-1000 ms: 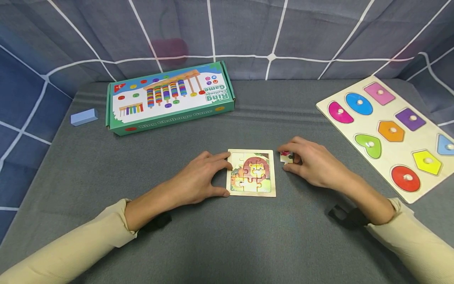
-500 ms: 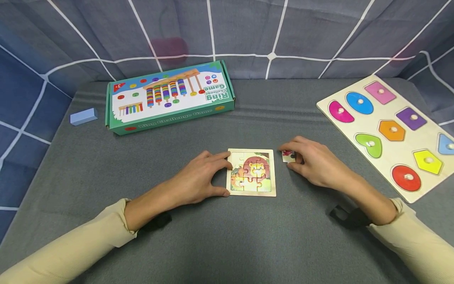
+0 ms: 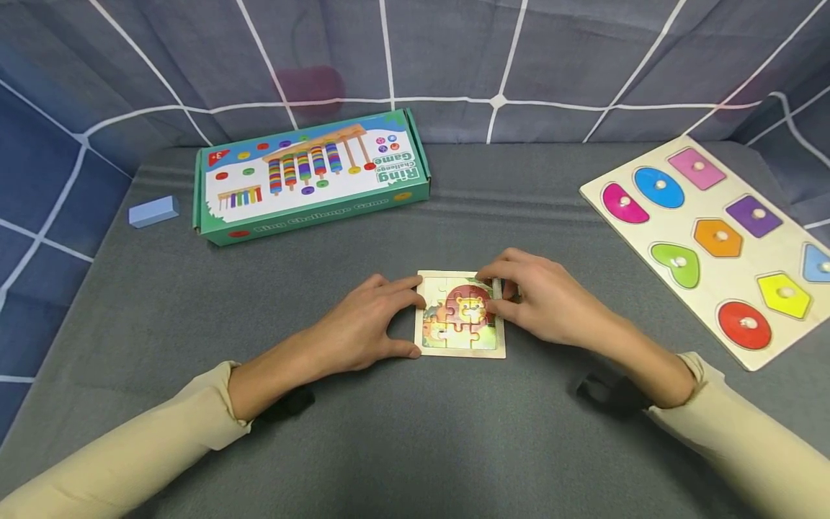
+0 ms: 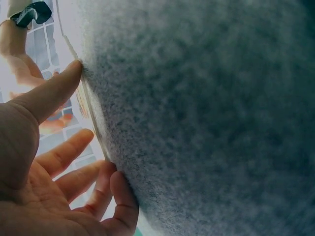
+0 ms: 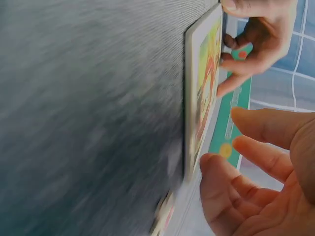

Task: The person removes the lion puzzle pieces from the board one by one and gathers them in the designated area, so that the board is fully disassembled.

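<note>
In the head view a small square jigsaw puzzle [image 3: 460,354] with a lion picture in a pale wooden frame lies flat on the grey cloth. My left hand [image 3: 366,328] rests at its left edge, thumb by the near corner and fingertips by the far one. The left wrist view has that thumb [image 4: 74,73] right at the frame's edge. My right hand [image 3: 551,299] is over the puzzle's right side. In the right wrist view its thumb and fingers stand apart with nothing between them, close to the frame. A loose puzzle piece [image 5: 165,214] with a pink patch lies beyond the frame's end there.
A green Ring Challenge Game box [image 3: 311,180] lies at the back left, with a light blue block [image 3: 153,212] beside it. On the right is a wooden peg board [image 3: 681,209] with coloured shapes. A blue checked cloth [image 3: 447,72] hangs behind.
My right hand first holds a loose puzzle piece right of the frame, shifting it slightly right. Now the hand has moved left onto the puzzle without it. My left hand stays put.
</note>
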`<state>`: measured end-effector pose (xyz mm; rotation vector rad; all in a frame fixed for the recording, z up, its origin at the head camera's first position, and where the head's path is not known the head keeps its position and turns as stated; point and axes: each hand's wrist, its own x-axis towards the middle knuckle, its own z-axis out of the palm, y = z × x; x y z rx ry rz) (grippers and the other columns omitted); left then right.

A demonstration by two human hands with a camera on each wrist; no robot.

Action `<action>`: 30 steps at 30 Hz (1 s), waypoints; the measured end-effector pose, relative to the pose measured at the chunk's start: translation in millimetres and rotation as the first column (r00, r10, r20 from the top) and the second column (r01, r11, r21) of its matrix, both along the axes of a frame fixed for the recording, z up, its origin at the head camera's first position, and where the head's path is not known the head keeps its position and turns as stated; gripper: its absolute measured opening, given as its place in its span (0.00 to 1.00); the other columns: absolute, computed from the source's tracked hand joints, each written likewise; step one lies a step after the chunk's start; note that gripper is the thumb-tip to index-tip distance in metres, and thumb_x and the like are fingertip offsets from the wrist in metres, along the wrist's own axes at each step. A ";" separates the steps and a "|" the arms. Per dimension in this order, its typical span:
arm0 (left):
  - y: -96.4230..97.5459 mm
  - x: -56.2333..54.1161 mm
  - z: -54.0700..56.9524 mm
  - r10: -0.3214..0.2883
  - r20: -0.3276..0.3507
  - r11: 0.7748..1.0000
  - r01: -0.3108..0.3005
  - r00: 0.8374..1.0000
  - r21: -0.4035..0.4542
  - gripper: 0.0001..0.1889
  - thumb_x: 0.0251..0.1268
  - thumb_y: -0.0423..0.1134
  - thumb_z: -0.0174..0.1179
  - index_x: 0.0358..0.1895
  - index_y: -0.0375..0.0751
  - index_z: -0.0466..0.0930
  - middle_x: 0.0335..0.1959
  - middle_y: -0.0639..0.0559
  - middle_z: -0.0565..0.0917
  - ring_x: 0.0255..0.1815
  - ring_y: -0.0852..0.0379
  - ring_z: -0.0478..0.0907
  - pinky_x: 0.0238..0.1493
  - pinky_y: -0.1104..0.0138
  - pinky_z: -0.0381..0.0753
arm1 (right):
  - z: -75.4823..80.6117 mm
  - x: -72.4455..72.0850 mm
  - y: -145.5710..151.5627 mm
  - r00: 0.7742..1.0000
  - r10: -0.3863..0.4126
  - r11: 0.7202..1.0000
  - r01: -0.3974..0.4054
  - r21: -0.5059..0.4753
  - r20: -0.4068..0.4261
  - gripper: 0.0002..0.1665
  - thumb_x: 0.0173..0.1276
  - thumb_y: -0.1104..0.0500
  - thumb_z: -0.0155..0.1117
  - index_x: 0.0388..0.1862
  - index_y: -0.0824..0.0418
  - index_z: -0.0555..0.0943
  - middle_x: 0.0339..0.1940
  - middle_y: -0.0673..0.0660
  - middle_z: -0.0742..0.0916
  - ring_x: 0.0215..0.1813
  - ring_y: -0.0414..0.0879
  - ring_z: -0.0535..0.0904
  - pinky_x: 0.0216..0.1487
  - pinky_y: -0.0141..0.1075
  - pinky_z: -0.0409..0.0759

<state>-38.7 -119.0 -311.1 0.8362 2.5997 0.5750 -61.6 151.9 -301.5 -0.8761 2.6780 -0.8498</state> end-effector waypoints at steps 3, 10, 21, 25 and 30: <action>-0.9 -0.7 -0.1 -0.004 -0.003 1.000 0.004 1.000 0.015 0.30 0.51 0.52 0.76 0.58 0.44 0.80 0.74 0.45 0.66 0.53 0.49 0.70 0.54 0.54 0.72 | 0.5 -3.8 -13.4 0.999 0.028 0.999 -0.029 0.018 0.030 0.19 0.61 0.63 0.72 0.53 0.59 0.84 0.41 0.52 0.81 0.35 0.44 0.75 0.35 0.40 0.71; -1.9 0.0 -0.5 -0.010 -0.011 0.999 0.010 1.000 0.039 0.30 0.52 0.52 0.75 0.57 0.44 0.80 0.73 0.45 0.66 0.52 0.48 0.70 0.55 0.54 0.72 | -0.4 -12.0 -37.8 0.995 0.071 0.991 -0.078 0.108 0.066 0.22 0.62 0.58 0.72 0.56 0.59 0.84 0.44 0.55 0.78 0.37 0.47 0.74 0.39 0.41 0.72; -1.8 1.0 -1.2 -0.009 -0.014 0.999 0.009 1.000 0.043 0.30 0.51 0.51 0.76 0.57 0.44 0.80 0.73 0.45 0.66 0.51 0.49 0.71 0.54 0.54 0.72 | -2.5 -9.7 -44.7 0.996 0.045 0.992 -0.053 0.114 0.079 0.18 0.62 0.60 0.73 0.51 0.58 0.84 0.46 0.56 0.75 0.40 0.48 0.72 0.44 0.42 0.71; -2.1 0.8 -1.3 -0.009 -0.018 0.999 0.010 1.000 0.049 0.30 0.51 0.51 0.76 0.57 0.44 0.80 0.73 0.45 0.66 0.51 0.49 0.71 0.54 0.54 0.73 | -3.0 -10.0 -45.7 0.997 0.056 0.994 -0.061 0.088 0.055 0.17 0.61 0.62 0.73 0.49 0.59 0.84 0.46 0.56 0.75 0.42 0.49 0.72 0.46 0.43 0.71; -2.3 0.9 -1.5 -0.008 -0.016 0.999 0.008 1.000 0.051 0.30 0.51 0.50 0.76 0.57 0.43 0.80 0.73 0.45 0.66 0.51 0.49 0.71 0.54 0.54 0.72 | -3.9 -10.0 -46.8 0.997 0.069 0.994 -0.073 0.082 0.043 0.17 0.60 0.63 0.74 0.48 0.59 0.84 0.44 0.55 0.77 0.41 0.48 0.71 0.44 0.42 0.70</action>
